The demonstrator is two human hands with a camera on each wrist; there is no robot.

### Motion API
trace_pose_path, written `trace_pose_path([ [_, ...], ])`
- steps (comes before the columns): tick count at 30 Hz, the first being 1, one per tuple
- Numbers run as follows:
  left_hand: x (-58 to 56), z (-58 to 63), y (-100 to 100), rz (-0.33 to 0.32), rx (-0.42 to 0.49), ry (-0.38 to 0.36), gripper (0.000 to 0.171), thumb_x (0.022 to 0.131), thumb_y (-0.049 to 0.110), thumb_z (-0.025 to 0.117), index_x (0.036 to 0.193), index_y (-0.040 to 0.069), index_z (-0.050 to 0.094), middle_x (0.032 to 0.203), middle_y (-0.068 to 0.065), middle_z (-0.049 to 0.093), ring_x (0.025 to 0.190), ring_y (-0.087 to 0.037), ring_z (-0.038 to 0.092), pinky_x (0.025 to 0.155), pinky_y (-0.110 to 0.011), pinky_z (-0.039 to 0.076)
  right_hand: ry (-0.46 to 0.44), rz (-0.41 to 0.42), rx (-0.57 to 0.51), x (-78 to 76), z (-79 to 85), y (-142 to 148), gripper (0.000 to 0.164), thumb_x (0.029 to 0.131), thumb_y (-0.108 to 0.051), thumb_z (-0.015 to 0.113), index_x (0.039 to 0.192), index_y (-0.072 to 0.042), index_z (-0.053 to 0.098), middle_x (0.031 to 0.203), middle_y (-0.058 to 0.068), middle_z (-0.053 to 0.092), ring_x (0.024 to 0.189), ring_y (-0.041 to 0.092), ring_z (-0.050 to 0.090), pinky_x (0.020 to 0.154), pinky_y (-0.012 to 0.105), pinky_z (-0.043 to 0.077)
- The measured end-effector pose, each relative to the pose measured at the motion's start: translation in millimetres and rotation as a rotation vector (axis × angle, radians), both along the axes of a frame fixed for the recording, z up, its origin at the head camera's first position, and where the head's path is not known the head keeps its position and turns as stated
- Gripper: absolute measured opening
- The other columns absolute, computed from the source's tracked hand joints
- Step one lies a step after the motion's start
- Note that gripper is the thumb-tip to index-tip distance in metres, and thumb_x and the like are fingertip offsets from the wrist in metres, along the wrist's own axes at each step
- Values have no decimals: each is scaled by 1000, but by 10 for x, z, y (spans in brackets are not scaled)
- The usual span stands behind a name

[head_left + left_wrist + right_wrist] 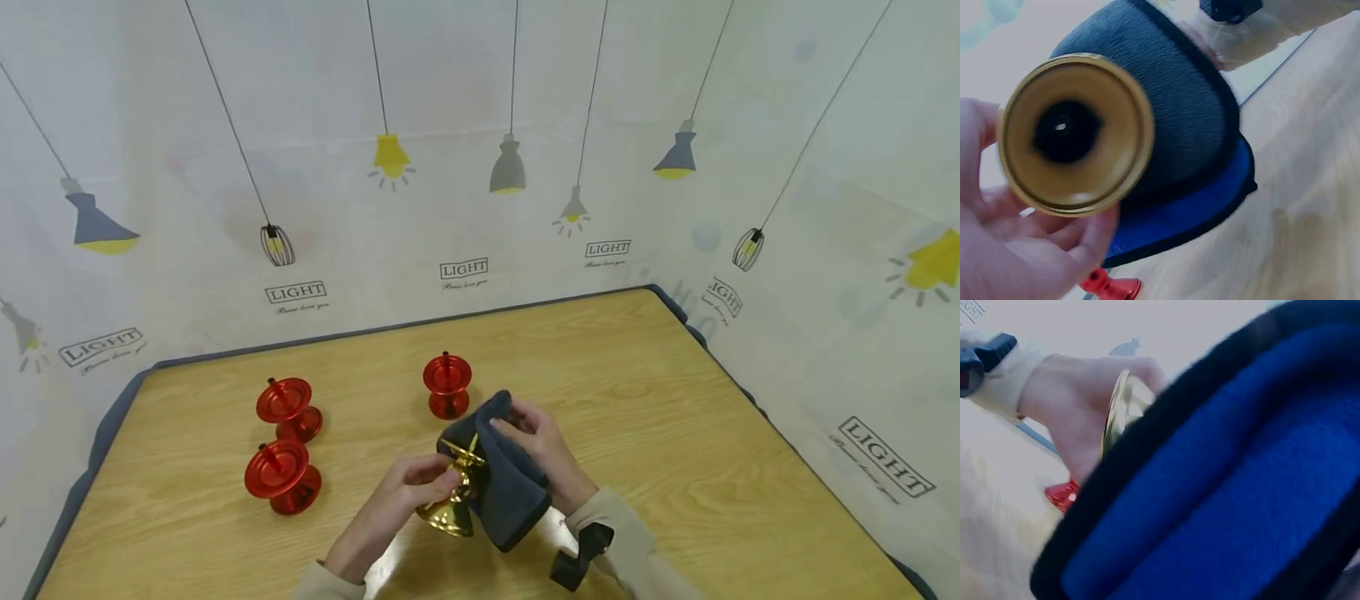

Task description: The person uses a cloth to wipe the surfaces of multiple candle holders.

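Observation:
My left hand (408,492) grips a shiny gold candle holder (452,515) by its narrow middle, tilted above the table. In the left wrist view the round hollow underside of the gold candle holder (1125,156) faces the camera, with the fingers of my left hand (1029,244) around its side. My right hand (546,446) pinches a folded dark grey cloth (510,496) and holds it against the upper dish of the candle holder. A blue inner face of the cloth (1229,506) fills much of the right wrist view, hiding most of my right hand.
Two red candle holders (279,475) stand at the left on the wooden table (637,400). Another red candle holder (447,379) stands just beyond the cloth. A white printed curtain (420,225) borders the table's back and sides. A black strap device (585,554) is on my right wrist.

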State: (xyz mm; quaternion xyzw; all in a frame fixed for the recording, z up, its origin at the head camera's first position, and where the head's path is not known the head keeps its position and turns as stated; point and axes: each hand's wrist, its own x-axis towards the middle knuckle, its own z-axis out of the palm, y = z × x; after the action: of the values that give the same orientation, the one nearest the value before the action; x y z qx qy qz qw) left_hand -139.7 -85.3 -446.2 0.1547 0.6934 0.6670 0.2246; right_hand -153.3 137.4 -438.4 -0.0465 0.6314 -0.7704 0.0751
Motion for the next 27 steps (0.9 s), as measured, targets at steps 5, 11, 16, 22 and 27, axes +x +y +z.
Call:
trace_pose_path([
  [5,81,34,97,240,27,14,29,99,23,66,113,-2,67,86,5,60,77,-8,55,67,-22,45,104,-117,-122,26,38,111,33,98,-9,65,130,-4,58,112,-3,71,102,10,67,85,23,56],
  [11,121,131,233,463,-6,60,26,93,23,75,103,-1,70,83,0,62,74,-11,58,63,-23,47,585,-102,92,45,59,69,35,90,6,71,123,0,60,117,1,71,105,13,69,91,28,56],
  [16,158,154,290,450,-28,79,27,93,24,75,102,-1,72,79,0,63,68,-10,55,58,-22,44,723,-34,236,26,17,40,35,88,7,72,122,-2,67,117,10,70,104,13,68,87,27,58],
  [22,185,94,301,356,192,-91,19,99,20,64,102,4,73,87,5,66,80,-8,60,73,-24,50,909,-87,391,0,-23,12,32,89,7,71,118,-5,69,107,13,73,94,16,69,79,28,58],
  [27,156,6,224,74,556,-252,31,109,29,43,102,22,73,93,13,69,89,-3,63,90,-24,48,844,-98,283,17,-84,-44,30,90,12,67,118,2,67,107,20,72,96,10,69,78,25,59],
])
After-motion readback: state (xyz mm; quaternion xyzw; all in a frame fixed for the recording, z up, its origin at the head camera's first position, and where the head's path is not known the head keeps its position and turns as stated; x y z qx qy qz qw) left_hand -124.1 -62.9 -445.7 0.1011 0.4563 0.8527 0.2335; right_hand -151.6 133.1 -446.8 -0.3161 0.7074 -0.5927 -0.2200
